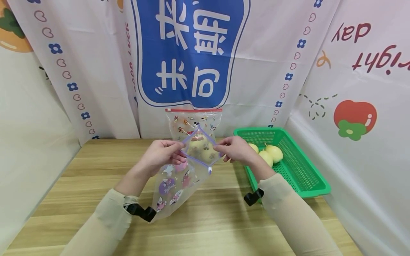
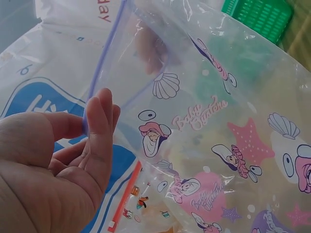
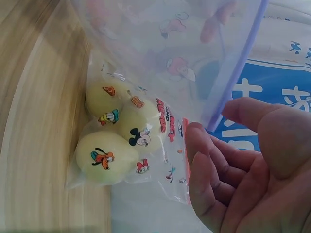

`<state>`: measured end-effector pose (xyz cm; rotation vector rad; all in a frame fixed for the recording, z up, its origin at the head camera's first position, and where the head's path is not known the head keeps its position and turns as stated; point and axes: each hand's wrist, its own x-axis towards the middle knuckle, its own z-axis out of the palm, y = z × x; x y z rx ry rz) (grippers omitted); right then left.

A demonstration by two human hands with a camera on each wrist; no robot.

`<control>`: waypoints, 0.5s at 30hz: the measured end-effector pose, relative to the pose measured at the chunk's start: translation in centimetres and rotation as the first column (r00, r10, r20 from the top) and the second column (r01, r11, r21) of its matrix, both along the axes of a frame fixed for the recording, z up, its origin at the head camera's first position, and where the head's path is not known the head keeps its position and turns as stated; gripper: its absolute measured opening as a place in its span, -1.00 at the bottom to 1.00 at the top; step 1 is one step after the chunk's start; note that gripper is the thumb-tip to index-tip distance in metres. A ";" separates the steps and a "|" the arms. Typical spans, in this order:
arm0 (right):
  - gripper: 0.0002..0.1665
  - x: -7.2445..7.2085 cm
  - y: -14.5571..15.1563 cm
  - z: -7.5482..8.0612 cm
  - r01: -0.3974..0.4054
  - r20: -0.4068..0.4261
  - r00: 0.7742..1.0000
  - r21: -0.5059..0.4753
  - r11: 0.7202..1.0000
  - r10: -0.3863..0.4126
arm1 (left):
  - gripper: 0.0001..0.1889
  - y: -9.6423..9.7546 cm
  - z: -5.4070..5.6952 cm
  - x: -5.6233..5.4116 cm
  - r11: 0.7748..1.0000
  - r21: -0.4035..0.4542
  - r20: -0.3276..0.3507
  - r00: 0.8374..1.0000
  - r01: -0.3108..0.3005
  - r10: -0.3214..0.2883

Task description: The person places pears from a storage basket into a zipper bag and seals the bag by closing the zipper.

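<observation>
Between both hands hangs a clear zip bag (image 1: 174,188) with a purple zip edge and pink cartoon prints, its mouth spread into a diamond. My left hand (image 1: 163,156) pinches the left side of the mouth between thumb and fingers. On the opposite side, my right hand (image 1: 235,151) pinches the purple edge near the slider (image 1: 209,170). Through the left wrist view the printed bag (image 2: 228,136) looks flat, with nothing visible inside. Behind it, a second clear bag (image 3: 170,145) with a red zip stands on the table, holding several pale yellow round fruits (image 3: 107,158).
A green plastic basket (image 1: 307,188) stands on the right of the wooden table (image 1: 96,170), with pale yellow fruits (image 1: 273,153) at its left end. A printed white curtain (image 1: 262,71) rises directly behind the table.
</observation>
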<state>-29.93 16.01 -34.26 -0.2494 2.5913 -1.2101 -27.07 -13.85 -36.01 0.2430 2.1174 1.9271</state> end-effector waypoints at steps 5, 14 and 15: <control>-0.48 -0.3 1.5 0.6 0.049 -0.012 0.999 -0.028 0.998 -0.049 | -0.56 -0.2 -0.2 0.2 0.999 -0.031 0.000 1.000 -0.010 0.010; -0.30 -2.0 5.7 1.2 0.127 -0.051 0.990 -0.048 0.991 -0.130 | -0.53 -0.7 -0.5 0.4 1.000 -0.023 0.019 1.000 -0.012 0.013; -0.29 -2.2 6.2 1.3 0.132 -0.059 0.989 -0.038 0.990 -0.134 | -0.52 -0.8 -0.5 0.4 1.000 -0.026 0.017 1.000 -0.009 0.010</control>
